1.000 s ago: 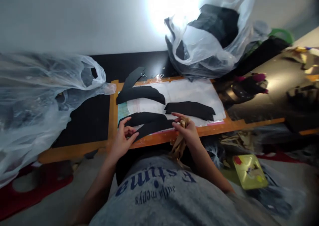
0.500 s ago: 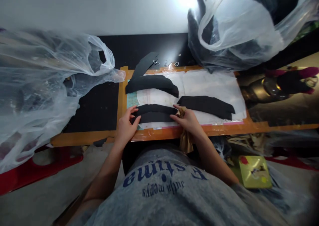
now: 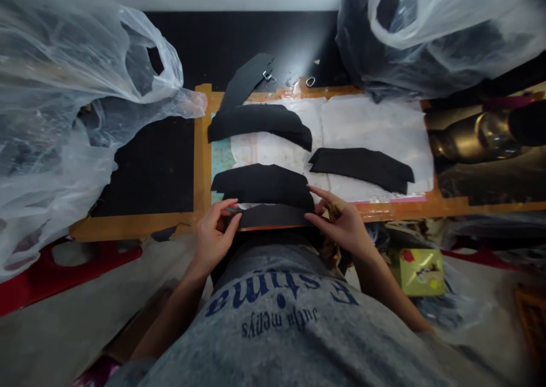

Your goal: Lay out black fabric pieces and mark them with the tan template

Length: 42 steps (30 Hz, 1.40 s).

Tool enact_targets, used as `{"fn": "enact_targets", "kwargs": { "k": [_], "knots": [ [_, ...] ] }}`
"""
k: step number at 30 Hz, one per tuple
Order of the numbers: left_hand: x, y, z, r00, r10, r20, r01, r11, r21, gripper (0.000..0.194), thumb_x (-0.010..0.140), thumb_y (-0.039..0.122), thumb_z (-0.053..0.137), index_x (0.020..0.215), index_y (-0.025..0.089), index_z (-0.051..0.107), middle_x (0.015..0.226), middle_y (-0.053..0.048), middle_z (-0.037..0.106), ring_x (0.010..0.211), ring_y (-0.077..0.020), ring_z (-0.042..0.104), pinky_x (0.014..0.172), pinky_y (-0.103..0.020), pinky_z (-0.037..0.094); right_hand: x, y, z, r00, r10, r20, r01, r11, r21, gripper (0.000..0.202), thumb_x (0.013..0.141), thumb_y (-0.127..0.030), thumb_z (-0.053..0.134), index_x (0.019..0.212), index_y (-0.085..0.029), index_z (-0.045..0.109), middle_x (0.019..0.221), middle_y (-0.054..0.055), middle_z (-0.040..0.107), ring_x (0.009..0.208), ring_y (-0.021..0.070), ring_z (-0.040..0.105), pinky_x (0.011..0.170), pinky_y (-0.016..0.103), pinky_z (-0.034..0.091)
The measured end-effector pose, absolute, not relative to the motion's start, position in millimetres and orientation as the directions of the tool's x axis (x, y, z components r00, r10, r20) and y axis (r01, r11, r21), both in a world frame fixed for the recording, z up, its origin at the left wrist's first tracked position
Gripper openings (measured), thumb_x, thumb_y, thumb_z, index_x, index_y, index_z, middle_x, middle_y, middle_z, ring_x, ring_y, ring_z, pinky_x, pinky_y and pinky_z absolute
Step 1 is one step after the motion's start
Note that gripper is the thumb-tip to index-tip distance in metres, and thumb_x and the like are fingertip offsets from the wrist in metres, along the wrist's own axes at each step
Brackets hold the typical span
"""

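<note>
A curved black strip (image 3: 275, 217) lies along the table's front edge, its ends between my hands. My left hand (image 3: 215, 233) pinches its left end between thumb and fingers. At the right end, my right hand (image 3: 341, 225) grips it the same way, with crumpled brown material partly hidden in the palm. Just beyond the strip is a wider black piece (image 3: 264, 183). Farther back, another black curved stack (image 3: 260, 123) rests on white paper, touching a dark grey piece (image 3: 243, 83). More black pieces (image 3: 362, 168) lie to the right.
Clear plastic bags stand at the left (image 3: 140, 63) and back right (image 3: 452, 12). A metal buckle (image 3: 268, 76) and a small ring (image 3: 310, 82) lie at the back. A bottle-like metallic object (image 3: 473, 137) is at the right, a yellow tin (image 3: 422, 271) below the table edge.
The strip between my hands has come toward me to the table edge, apart from the wider black piece beyond it. The view has also shifted.
</note>
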State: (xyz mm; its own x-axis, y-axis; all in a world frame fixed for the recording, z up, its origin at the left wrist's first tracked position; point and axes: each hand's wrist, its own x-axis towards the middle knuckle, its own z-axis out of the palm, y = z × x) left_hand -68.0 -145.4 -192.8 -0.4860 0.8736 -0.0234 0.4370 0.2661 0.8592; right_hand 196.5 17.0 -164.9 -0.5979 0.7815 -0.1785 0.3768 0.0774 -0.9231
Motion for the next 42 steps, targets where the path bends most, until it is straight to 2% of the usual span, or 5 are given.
{"fn": "enact_targets", "kwargs": {
  "k": [4, 9, 20, 36, 42],
  "knots": [
    [-77.3, -130.3, -194.9, -0.542, 0.835, 0.094, 0.476, 0.213, 0.853, 0.029, 0.093, 0.029, 0.07, 0.122, 0.026, 0.067, 0.103, -0.003, 0.07, 0.094, -0.0157, 0.068, 0.09, -0.032, 0.054, 186.3, 18.6, -169.0, -0.543, 0.833, -0.107, 0.353, 0.112, -0.929, 0.061, 0.085, -0.034, 0.079, 0.142, -0.022, 0.061, 0.075, -0.004, 0.058, 0.059, 0.0113, 0.049, 0.058, 0.026, 0.043],
    [-85.8, -106.8, -200.8, -0.508, 0.846, 0.163, 0.563, 0.183, 0.806, 0.021, 0.093, 0.024, 0.069, 0.114, 0.024, 0.068, 0.1, -0.002, 0.069, 0.092, -0.0146, 0.067, 0.086, -0.029, 0.053, 176.7, 20.2, -180.8, -0.471, 0.881, -0.041, 0.41, 0.178, -0.895, 0.055, 0.087, -0.032, 0.076, 0.139, -0.022, 0.063, 0.076, -0.004, 0.06, 0.059, 0.0111, 0.05, 0.059, 0.027, 0.044],
    [-83.9, -97.7, -203.5, -0.481, 0.855, 0.195, 0.651, 0.199, 0.732, 0.013, 0.095, 0.025, 0.067, 0.108, 0.021, 0.068, 0.099, -0.003, 0.07, 0.091, -0.0155, 0.067, 0.083, -0.029, 0.054, 171.7, 17.9, -192.4, -0.409, 0.911, 0.053, 0.467, 0.259, -0.846, 0.047, 0.088, -0.026, 0.073, 0.133, -0.021, 0.065, 0.076, -0.004, 0.064, 0.063, 0.0128, 0.056, 0.067, 0.028, 0.05],
    [-78.3, -94.6, -199.0, -0.463, 0.873, 0.154, 0.703, 0.256, 0.664, 0.013, 0.097, 0.024, 0.062, 0.109, 0.02, 0.065, 0.102, -0.004, 0.067, 0.097, -0.0175, 0.065, 0.089, -0.032, 0.054, 169.2, 18.7, -191.6, -0.446, 0.895, -0.002, 0.594, 0.294, -0.749, 0.043, 0.091, -0.031, 0.066, 0.133, -0.022, 0.065, 0.084, 0.001, 0.071, 0.069, 0.0172, 0.063, 0.072, 0.031, 0.052],
    [-78.5, -95.4, -197.8, -0.528, 0.825, 0.203, 0.717, 0.304, 0.627, 0.023, 0.092, 0.03, 0.071, 0.112, 0.019, 0.065, 0.121, -0.011, 0.053, 0.112, -0.0234, 0.06, 0.095, -0.038, 0.054, 164.1, 16.1, -189.3, -0.51, 0.86, -0.007, 0.692, 0.406, -0.596, 0.046, 0.094, -0.029, 0.06, 0.139, -0.017, 0.061, 0.105, 0.011, 0.075, 0.087, 0.0247, 0.07, 0.078, 0.035, 0.053]
  ]
}}
